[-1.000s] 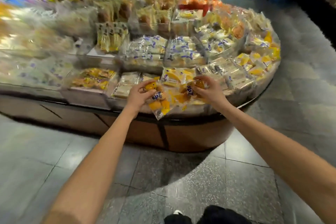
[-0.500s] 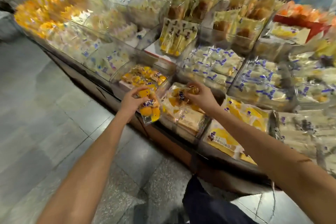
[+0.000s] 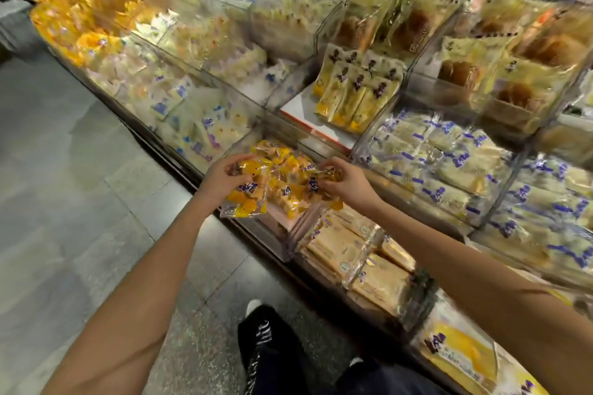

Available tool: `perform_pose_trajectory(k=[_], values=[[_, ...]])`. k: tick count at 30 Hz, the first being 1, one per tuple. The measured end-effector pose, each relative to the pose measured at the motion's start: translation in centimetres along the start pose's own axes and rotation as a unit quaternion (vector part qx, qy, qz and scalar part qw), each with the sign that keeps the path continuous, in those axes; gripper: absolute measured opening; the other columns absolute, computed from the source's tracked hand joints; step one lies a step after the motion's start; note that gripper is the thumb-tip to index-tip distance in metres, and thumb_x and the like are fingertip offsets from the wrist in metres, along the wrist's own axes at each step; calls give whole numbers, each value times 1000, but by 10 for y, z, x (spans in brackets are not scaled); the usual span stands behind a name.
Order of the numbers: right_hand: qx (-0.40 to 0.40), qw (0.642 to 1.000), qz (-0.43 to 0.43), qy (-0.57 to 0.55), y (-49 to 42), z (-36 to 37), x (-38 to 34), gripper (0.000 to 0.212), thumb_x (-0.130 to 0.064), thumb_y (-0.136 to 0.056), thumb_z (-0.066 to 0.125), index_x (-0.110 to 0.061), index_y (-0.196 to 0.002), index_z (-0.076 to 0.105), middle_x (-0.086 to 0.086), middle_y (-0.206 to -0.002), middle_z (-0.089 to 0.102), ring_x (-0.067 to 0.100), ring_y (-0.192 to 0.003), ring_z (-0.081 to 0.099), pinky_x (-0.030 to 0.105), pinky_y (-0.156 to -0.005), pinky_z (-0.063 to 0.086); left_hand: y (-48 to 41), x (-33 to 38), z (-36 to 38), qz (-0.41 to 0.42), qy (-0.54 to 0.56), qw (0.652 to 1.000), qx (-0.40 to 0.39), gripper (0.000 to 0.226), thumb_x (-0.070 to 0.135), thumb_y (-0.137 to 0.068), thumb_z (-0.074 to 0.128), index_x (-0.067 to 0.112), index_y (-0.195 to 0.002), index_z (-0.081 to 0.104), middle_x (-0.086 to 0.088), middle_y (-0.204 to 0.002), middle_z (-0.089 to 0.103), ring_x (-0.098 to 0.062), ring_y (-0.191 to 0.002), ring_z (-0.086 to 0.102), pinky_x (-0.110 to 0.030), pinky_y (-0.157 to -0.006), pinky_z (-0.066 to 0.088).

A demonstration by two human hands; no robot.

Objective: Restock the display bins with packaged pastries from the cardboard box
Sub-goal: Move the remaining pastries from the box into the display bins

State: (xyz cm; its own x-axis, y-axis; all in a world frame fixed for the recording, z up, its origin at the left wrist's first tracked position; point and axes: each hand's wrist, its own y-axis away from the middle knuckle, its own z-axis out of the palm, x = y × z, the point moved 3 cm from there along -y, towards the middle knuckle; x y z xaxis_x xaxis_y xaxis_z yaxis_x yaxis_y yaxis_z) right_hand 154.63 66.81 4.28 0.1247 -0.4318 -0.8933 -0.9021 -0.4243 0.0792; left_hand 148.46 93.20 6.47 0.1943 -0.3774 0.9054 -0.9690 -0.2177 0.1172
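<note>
My left hand (image 3: 221,178) grips a clear packet of yellow pastries (image 3: 248,199) at the front edge of a clear display bin (image 3: 282,244). My right hand (image 3: 345,183) pinches the top of another yellow pastry packet (image 3: 324,175) over the same bin. Several similar yellow packets (image 3: 288,170) lie in that bin between my hands. The cardboard box is not in view.
Clear bins of wrapped pastries fill the tiered display: pale packets with blue print (image 3: 449,167) to the right, flat tan packets (image 3: 362,253) at the front, upright yellow packs (image 3: 356,90) behind. Grey tiled floor (image 3: 80,202) lies to the left. My shoes (image 3: 256,330) stand below.
I have stepped left along the display and closer to it. Both hands carried their yellow packets over to the bin that holds the same yellow pastries.
</note>
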Motion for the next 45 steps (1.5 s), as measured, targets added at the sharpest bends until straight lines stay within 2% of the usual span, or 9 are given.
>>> perform_pose_trajectory(k=[7,11,16,19,23,27,35,39,45], values=[[43,994,99,-21,-62,63,10,20,-17,-87,71,-14,-106,64,2,-102,68,13,-77,71,26,-61,57,-115,-17,-27,4,-189,949,-252,47,0,-87,66,31,-120,65,17,-94,57,-5,-79,52,-14,-69,44],[66,987,147,-4,-85,89,12,19,-20,-84,74,-20,-100,65,-3,-102,66,11,-88,62,25,-74,48,-162,-46,-20,7,-277,870,-408,49,-5,-85,63,30,-120,65,11,-140,51,-10,-126,46,-20,-93,37],[57,977,204,16,-90,117,21,19,-20,-85,74,-20,-101,64,-9,-106,58,13,-101,57,25,-78,42,-193,-74,-3,32,-351,769,-534,72,-4,-85,65,33,-144,44,13,-148,37,-11,-131,41,-26,-97,39],[72,969,231,50,-82,124,25,22,-20,-85,74,-14,-105,67,-7,-98,59,12,-96,56,23,-75,37,-204,-90,5,43,-375,755,-535,70,2,-81,73,27,-138,42,3,-139,45,-23,-111,58,-41,-92,51],[54,964,243,95,-71,137,28,20,-19,-86,72,-12,-103,64,-5,-94,57,15,-96,54,25,-76,39,-209,-99,16,59,-376,743,-550,46,5,-76,79,22,-112,55,0,-113,59,-19,-105,59,-37,-90,53],[-42,951,237,192,-65,146,22,38,-20,-92,63,-15,-129,54,4,-107,62,21,-98,57,25,-74,37,-201,-107,22,86,-365,733,-568,40,7,-78,78,19,-113,63,7,-108,61,-11,-102,58,-36,-93,51],[-110,946,224,207,-61,147,20,49,-22,-95,60,-30,-142,47,5,-126,64,21,-111,60,29,-93,45,-195,-117,18,61,-252,808,-530,32,0,-80,74,27,-99,70,0,-106,68,-16,-100,63,-32,-90,54],[-129,943,215,219,-65,144,22,48,-18,-97,58,-26,-143,47,7,-122,65,22,-107,61,25,-83,43,-190,-116,27,107,-319,769,-543,31,8,-86,70,32,-105,70,5,-119,64,-12,-107,59,-38,-98,50],[-119,942,181,257,-61,152,23,46,-27,-97,56,-32,-141,48,-3,-89,61,9,-69,52,27,-73,48,-184,-128,9,216,-433,701,-523,57,29,-84,75,40,-135,53,6,-136,42,-13,-123,38,-36,-109,34]])
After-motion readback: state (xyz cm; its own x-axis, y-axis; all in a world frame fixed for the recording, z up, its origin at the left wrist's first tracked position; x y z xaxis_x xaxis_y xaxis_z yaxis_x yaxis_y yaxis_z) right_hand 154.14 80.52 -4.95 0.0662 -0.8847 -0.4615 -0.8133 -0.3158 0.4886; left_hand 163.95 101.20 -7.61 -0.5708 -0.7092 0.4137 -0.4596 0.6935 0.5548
